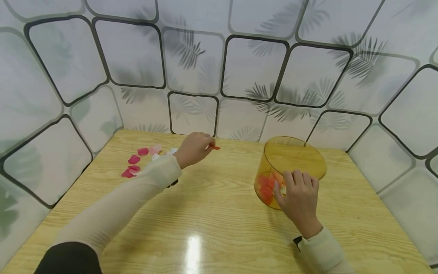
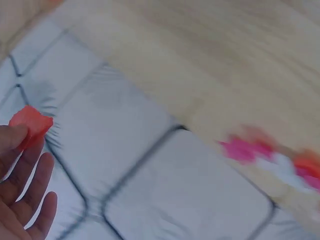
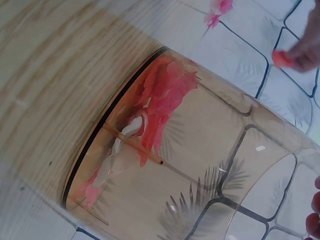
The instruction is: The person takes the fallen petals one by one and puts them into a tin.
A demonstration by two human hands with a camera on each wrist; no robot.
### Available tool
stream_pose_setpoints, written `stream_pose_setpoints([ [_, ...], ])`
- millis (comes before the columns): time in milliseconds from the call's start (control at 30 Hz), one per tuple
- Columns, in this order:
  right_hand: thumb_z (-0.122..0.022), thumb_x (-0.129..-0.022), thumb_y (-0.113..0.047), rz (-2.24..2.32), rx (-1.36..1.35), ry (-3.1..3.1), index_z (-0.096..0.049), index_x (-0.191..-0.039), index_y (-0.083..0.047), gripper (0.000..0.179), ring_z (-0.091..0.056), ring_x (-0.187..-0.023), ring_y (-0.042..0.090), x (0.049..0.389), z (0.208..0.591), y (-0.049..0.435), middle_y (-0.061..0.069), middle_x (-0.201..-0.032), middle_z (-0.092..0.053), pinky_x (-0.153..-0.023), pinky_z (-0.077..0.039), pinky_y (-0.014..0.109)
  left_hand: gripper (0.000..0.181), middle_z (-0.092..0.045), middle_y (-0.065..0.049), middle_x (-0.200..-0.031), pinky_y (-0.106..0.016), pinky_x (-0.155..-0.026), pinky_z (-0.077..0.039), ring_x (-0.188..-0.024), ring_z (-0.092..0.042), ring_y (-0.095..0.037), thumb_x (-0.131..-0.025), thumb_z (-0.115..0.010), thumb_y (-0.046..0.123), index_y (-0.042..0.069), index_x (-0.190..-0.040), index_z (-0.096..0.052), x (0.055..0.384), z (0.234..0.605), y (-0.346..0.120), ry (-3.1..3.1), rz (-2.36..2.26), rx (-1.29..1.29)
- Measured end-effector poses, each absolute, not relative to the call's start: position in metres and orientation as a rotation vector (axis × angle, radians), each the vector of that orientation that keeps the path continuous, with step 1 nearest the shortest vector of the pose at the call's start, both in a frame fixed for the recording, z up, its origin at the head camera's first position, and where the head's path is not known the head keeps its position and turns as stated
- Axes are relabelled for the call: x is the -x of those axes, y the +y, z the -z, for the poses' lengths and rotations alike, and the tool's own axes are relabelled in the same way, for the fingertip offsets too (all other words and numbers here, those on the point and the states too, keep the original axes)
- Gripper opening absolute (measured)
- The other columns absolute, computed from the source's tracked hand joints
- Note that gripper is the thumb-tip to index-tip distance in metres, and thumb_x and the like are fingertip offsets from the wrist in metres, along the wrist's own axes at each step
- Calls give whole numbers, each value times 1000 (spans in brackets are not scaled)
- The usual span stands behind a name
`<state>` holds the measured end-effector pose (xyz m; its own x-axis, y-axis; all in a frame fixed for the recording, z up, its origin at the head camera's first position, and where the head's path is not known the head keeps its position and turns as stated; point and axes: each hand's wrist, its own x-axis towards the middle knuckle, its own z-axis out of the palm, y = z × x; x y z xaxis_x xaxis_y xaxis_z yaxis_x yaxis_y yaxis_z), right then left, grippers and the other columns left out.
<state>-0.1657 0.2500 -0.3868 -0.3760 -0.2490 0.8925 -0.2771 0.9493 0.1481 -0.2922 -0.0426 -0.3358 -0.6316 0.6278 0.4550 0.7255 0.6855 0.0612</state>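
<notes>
My left hand [image 1: 195, 148] is raised over the back of the table and pinches a red-orange petal [image 2: 31, 125] between thumb and fingertips. In the left wrist view its other fingers are loosely bent. My right hand [image 1: 301, 198] grips the near rim of a clear amber container [image 1: 294, 156], fingers over the edge. Only a few of its fingertips [image 3: 314, 215] show at the right edge of the right wrist view. Red, pink and white petals [image 3: 167, 90] lie in a heap inside the container at its bottom.
Loose petals, crimson [image 1: 134, 159], pale pink and white, lie on the wooden table [image 1: 219, 213] at the back left, partly behind my left forearm. A patterned white wall covering [image 1: 195, 114] with leaf prints rises along the table's back and sides.
</notes>
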Motion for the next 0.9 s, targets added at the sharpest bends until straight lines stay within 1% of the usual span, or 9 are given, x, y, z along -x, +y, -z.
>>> stream_pose_setpoints([
  [233,-49,-84,-29,-30,-372,-1984,-55,-81,0,30,-44,-63,35,166,387,251,16,-71,-49,-64,-34,49,5,-71,-1,-86,-30,-76,-52,-77,-65,-16,-88,-64,14,10,-88,-68,272,299,27,-2359,446,1191],
  [400,-50,-82,-28,-27,-377,-1991,-55,-82,0,28,-44,-64,35,167,387,251,16,-71,-49,-65,-34,48,8,-70,-1,-87,-27,-76,-51,-76,-64,-14,-90,-62,15,11,-90,-68,264,287,70,-2299,450,1281],
  [633,-49,-83,-28,-28,-384,-1995,-55,-82,0,29,-44,-64,35,166,387,251,16,-71,-50,-64,-34,48,13,-69,1,-89,-22,-72,-51,-76,-63,-11,-93,-56,18,13,-95,-68,271,296,109,-2390,350,1311],
  [800,-47,-85,-30,-27,-377,-2009,-56,-83,0,31,-44,-64,34,167,389,252,16,-71,-50,-65,-34,48,13,-69,2,-92,-21,-73,-51,-79,-63,-10,-93,-57,19,14,-98,-68,279,306,120,-2500,380,1284],
  [900,-48,-85,-30,-23,-371,-2007,-56,-82,0,31,-44,-64,35,167,389,253,16,-71,-50,-65,-34,48,13,-70,3,-93,-22,-73,-51,-80,-63,-10,-94,-56,20,14,-99,-67,280,306,123,-2534,402,1274],
])
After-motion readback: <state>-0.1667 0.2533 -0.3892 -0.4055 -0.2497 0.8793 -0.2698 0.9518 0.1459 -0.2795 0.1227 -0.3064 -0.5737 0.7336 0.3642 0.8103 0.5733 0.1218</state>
